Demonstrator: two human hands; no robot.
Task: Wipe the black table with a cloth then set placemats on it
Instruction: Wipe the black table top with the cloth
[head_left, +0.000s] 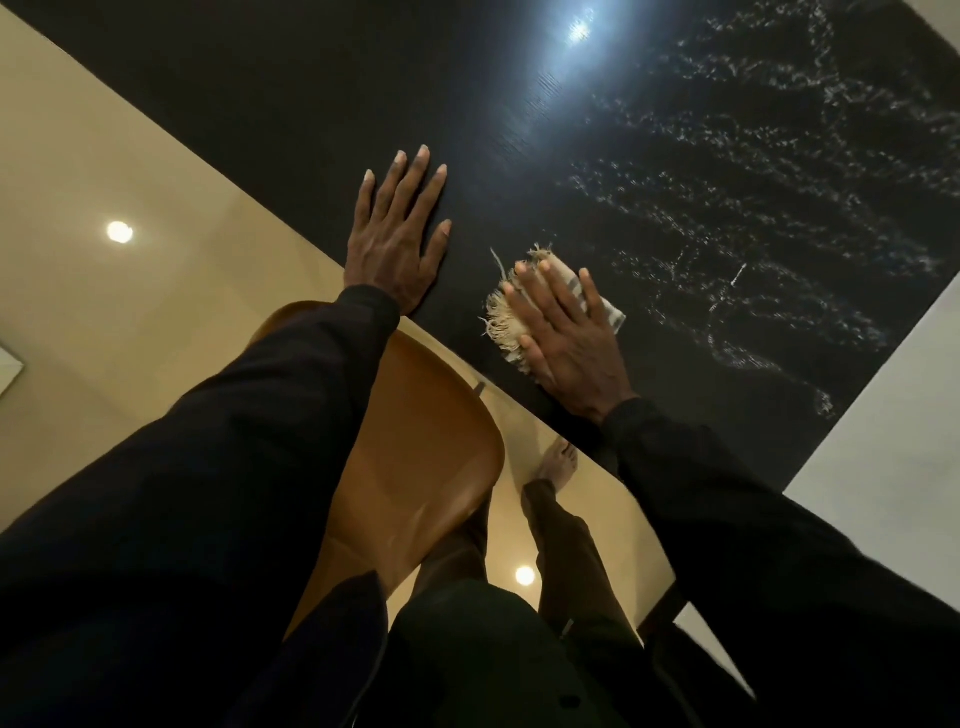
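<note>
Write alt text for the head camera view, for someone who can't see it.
A person's right hand presses a fringed cloth onto a black table, while the left hand lies flat beside it. Pale streaks cover the table's right side; a brown chair stands at the near edge.

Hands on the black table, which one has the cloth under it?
The right hand, its fingers flat on the fringed cloth; the left hand rests flat on the bare black table.
</note>
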